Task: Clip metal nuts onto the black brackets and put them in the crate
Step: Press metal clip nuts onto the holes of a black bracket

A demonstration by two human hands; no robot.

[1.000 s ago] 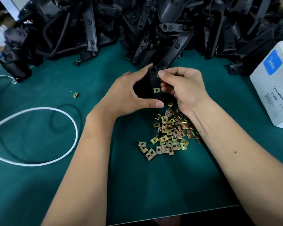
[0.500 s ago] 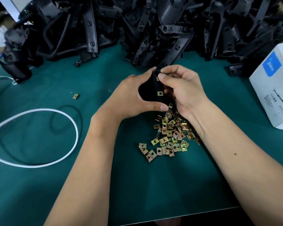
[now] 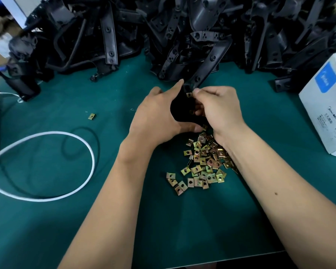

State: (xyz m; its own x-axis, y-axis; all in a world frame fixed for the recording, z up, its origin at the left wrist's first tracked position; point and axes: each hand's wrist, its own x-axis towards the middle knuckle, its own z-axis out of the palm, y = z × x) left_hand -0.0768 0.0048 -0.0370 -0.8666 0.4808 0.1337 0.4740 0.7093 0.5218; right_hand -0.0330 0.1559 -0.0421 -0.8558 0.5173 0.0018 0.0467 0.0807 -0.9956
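My left hand (image 3: 159, 117) curls around a black bracket (image 3: 181, 109) held upright over the green mat. My right hand (image 3: 219, 111) pinches a brass metal nut (image 3: 189, 94) against the bracket's upper edge with thumb and forefinger. Another nut (image 3: 204, 127) shows at the bracket's lower end by my left thumb. A loose heap of brass nuts (image 3: 202, 162) lies on the mat just below both hands, partly under my right wrist. No crate is in view.
A big pile of black brackets (image 3: 182, 35) fills the back of the green mat (image 3: 66, 230). A white box (image 3: 326, 105) stands at the right. A white cable loop (image 3: 47, 166) lies left, with a single stray nut (image 3: 92, 116) above it.
The nut on the bracket now sits higher, at its top edge under my right fingertips. Both hands stay together around the bracket and have shifted only slightly.
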